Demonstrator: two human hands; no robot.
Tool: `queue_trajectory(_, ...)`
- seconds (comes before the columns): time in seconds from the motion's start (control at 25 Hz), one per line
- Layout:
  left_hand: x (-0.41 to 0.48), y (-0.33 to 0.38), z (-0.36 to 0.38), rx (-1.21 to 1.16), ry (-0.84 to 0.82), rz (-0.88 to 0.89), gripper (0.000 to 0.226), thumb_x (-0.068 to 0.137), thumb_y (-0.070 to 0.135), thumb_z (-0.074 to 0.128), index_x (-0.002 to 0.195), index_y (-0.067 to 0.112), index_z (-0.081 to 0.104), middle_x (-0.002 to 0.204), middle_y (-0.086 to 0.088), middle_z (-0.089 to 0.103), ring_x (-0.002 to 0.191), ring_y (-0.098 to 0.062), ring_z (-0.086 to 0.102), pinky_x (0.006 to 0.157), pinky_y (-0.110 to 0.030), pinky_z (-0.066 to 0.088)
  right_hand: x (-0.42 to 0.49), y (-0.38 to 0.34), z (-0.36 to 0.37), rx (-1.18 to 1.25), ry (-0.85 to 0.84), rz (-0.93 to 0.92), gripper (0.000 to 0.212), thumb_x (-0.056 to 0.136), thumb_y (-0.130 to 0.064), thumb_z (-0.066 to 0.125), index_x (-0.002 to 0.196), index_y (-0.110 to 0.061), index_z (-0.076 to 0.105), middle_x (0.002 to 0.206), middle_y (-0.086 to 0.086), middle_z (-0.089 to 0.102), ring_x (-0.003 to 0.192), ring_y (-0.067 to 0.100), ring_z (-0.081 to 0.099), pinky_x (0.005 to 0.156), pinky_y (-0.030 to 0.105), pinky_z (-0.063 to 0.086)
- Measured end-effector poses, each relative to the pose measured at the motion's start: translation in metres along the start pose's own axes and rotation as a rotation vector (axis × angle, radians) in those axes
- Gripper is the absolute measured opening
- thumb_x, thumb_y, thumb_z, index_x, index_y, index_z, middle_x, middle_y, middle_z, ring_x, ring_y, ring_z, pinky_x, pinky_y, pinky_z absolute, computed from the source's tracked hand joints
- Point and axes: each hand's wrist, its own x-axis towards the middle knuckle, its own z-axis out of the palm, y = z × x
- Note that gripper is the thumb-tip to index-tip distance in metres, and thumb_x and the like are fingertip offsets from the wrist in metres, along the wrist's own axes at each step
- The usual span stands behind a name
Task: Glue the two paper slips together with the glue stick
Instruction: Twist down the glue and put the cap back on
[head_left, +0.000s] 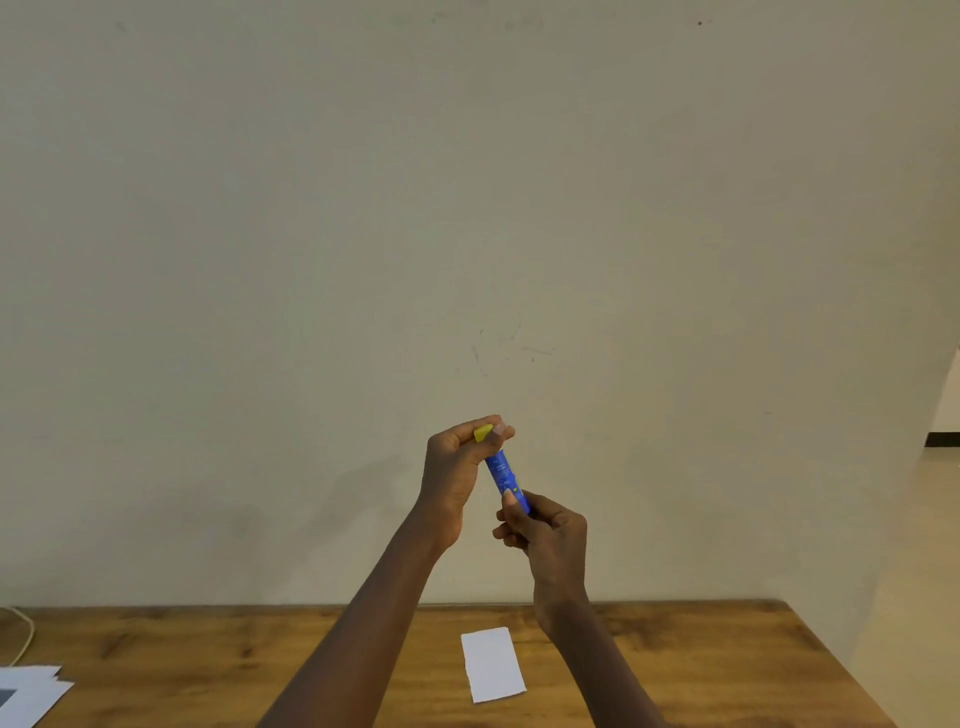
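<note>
Blue plastic glue stick (502, 472) aloft, left fingers (465, 427) tight round its yellow cap (483, 432), right fingers (508, 529) round its base.

A plain beige wall (467, 208), faintly scuffed, fills most of the view. Below it runs a brown wooden tabletop (208, 649); pale floor (924, 571) shows past its right edge.
</note>
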Motion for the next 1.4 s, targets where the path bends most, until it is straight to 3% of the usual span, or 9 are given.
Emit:
queue_trajectory(0.12, 0.0, -0.001, 0.001, 0.031, -0.008, 0.013, 0.01, 0.086, 0.02, 0.056, 0.089, 0.017, 0.065, 0.105, -0.006, 0.068, 0.094, -0.009, 0.058, 0.088, -0.028, 0.033, 0.0, 0.002, -0.001, -0.019, 0.029, -0.019, 0.008, 0.081, -0.01, 0.062, 0.086, -0.008, 0.067, 0.059, 0.006, 0.063, 0.043, 0.008, 0.058, 0.047, 0.013, 0.048)
queue_trajectory(0.32, 0.001, -0.01, 0.003, 0.047, 0.008, 0.113, 0.016, 0.087, 0.018, 0.054, 0.096, 0.009, 0.064, 0.099, -0.005, 0.068, 0.089, -0.002, 0.06, 0.07, -0.002, 0.046, -0.001, 0.005, 0.001, -0.031, 0.096, -0.054, 0.008, 0.082, -0.008, 0.061, 0.087, -0.014, 0.063, 0.058, 0.004, 0.062, 0.041, 0.005, 0.058, 0.045, 0.009, 0.046)
queue_trajectory(0.56, -0.003, -0.024, -0.006, 0.061, 0.003, 0.09, 0.016, 0.087, 0.018, 0.053, 0.097, 0.01, 0.064, 0.1, -0.003, 0.068, 0.09, -0.003, 0.061, 0.084, -0.016, 0.042, -0.003, 0.015, 0.0, -0.125, 0.037, -0.066, 0.008, 0.082, -0.009, 0.061, 0.088, -0.01, 0.066, 0.059, 0.005, 0.064, 0.043, 0.006, 0.06, 0.046, 0.011, 0.047)
queue_trajectory(0.8, 0.003, -0.047, 0.002, 0.087, -0.066, 0.044, 0.028, 0.088, 0.014, 0.052, 0.113, 0.004, 0.059, 0.116, -0.01, 0.064, 0.103, -0.013, 0.058, 0.073, 0.003, 0.042, 0.021, 0.02, -0.016, -0.772, -0.153, -0.269, 0.016, 0.081, -0.015, 0.062, 0.083, 0.0, 0.062, 0.073, 0.016, 0.066, 0.065, 0.027, 0.055, 0.065, 0.033, 0.046)
queue_trajectory(0.96, 0.005, -0.086, 0.017, 0.197, -0.16, -0.071, 0.049, 0.088, 0.017, 0.054, 0.134, 0.01, 0.04, 0.141, -0.009, 0.046, 0.125, -0.019, 0.046, 0.093, -0.012, 0.036, 0.031, 0.05, -0.041, -0.866, -0.148, -0.113, 0.019, 0.079, -0.017, 0.064, 0.088, 0.0, 0.063, 0.089, 0.015, 0.065, 0.082, 0.029, 0.055, 0.073, 0.036, 0.044)
queue_trajectory(1.08, 0.007, -0.126, 0.02, 0.266, -0.228, -0.205, 0.067, 0.085, 0.023, 0.059, 0.141, 0.017, 0.024, 0.151, -0.006, 0.03, 0.138, -0.021, 0.03, 0.102, -0.026, 0.029, 0.036, 0.085, -0.07, -0.881, -0.136, 0.032, 0.019, 0.074, -0.013, 0.067, 0.066, -0.002, 0.055, 0.068, 0.018, 0.055, 0.065, 0.026, 0.044, 0.056, 0.029, 0.03)
queue_trajectory(1.24, 0.012, -0.186, 0.002, 0.371, -0.164, -0.361, 0.072, 0.084, 0.029, 0.061, 0.142, 0.018, 0.02, 0.153, -0.007, 0.023, 0.14, -0.023, 0.024, 0.107, -0.033, 0.028, 0.043, 0.137, -0.112, -0.925, -0.115, 0.16, 0.033, 0.071, -0.001, 0.066, 0.049, -0.008, 0.042, 0.05, 0.011, 0.042, 0.054, 0.023, 0.036, 0.048, 0.026, 0.021)
queue_trajectory(1.32, 0.011, -0.216, -0.011, 0.493, -0.143, -0.42, 0.072, 0.084, 0.031, 0.06, 0.142, 0.017, 0.021, 0.152, -0.009, 0.027, 0.139, -0.025, 0.027, 0.108, -0.036, 0.029, 0.045, 0.165, -0.128, -0.926, -0.09, 0.186, 0.023, 0.07, 0.002, 0.066, 0.057, -0.008, 0.05, 0.056, 0.009, 0.052, 0.056, 0.021, 0.039, 0.049, 0.025, 0.023)
queue_trajectory(1.4, 0.006, -0.241, -0.02, 0.608, -0.128, -0.479, 0.07, 0.085, 0.029, 0.059, 0.142, 0.016, 0.02, 0.15, -0.011, 0.03, 0.137, -0.027, 0.03, 0.107, -0.036, 0.031, 0.046, 0.19, -0.14, -0.939, -0.053, 0.226, 0.006, 0.071, 0.003, 0.065, 0.071, 0.004, 0.059, 0.071, 0.022, 0.064, 0.063, 0.022, 0.043, 0.056, 0.026, 0.027)
